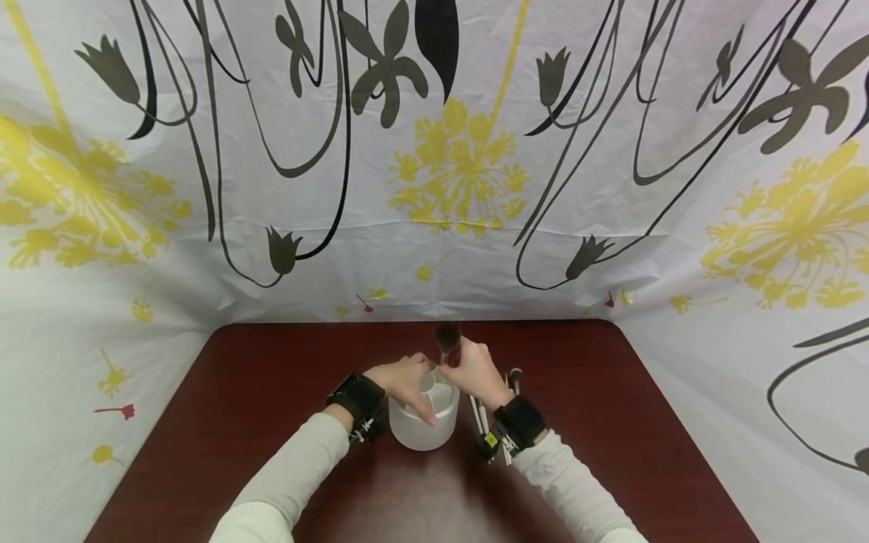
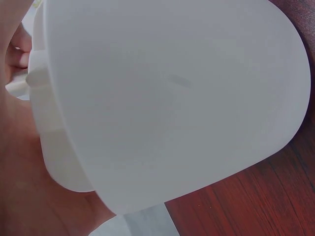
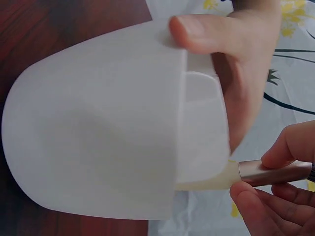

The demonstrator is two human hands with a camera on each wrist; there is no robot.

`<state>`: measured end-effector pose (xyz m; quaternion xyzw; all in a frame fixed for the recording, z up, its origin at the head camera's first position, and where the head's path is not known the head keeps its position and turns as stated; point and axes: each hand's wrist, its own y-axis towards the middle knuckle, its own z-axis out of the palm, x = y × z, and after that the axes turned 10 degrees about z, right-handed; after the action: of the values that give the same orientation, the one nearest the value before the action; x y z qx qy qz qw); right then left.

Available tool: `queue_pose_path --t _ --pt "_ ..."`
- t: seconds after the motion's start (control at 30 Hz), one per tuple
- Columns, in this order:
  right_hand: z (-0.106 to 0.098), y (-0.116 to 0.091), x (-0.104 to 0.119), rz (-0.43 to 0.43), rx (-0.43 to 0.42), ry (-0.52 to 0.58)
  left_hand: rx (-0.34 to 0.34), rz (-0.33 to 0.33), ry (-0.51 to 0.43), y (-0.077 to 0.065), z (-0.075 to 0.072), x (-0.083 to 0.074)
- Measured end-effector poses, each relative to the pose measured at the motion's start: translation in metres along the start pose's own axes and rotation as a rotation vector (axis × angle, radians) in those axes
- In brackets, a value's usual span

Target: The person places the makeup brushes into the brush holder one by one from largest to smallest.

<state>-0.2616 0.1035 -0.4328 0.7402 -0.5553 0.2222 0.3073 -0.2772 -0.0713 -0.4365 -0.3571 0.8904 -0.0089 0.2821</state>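
A white round brush holder (image 1: pixel 422 431) with inner dividers stands upright on the table. My left hand (image 1: pixel 405 378) grips it from above, thumb over the near rim and fingers toward the far side. In the right wrist view that thumb presses the rim of the holder (image 3: pixel 93 123). My right hand (image 1: pixel 478 371) pinches a makeup brush (image 1: pixel 447 337) at its metallic ferrule (image 3: pixel 252 173), dark bristles up. The brush's pale handle points down at the holder's far right side; its lower end is hidden. In the left wrist view the holder's wall (image 2: pixel 177 113) fills most of the frame.
Several more makeup brushes (image 1: pixel 480 415) lie to the right of the holder, partly hidden under my right wrist. One dark brush head (image 1: pixel 516 378) shows beyond it. The dark red-brown table (image 1: pixel 285 392) meets a flower-patterned cloth (image 1: pixel 434 271) at its back edge.
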Motion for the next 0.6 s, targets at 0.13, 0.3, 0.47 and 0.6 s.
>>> queue_pose_path --t 0.13,0.3,0.47,0.6 --pt "0.005 -0.002 -0.003 -0.014 -0.002 -0.003 0.005 0.003 -0.011 0.0 0.0 0.0" --pt "0.008 -0.003 -0.005 -0.006 0.008 -0.005 0.003 0.013 -0.022 0.0 0.001 0.001" --pt "0.01 -0.004 -0.006 -0.007 0.014 -0.009 0.0 0.015 -0.049 -0.001 0.0 0.0" --pt "0.012 -0.005 -0.008 -0.01 0.018 -0.024 -0.005 0.023 -0.058 -0.002 -0.001 -0.001"
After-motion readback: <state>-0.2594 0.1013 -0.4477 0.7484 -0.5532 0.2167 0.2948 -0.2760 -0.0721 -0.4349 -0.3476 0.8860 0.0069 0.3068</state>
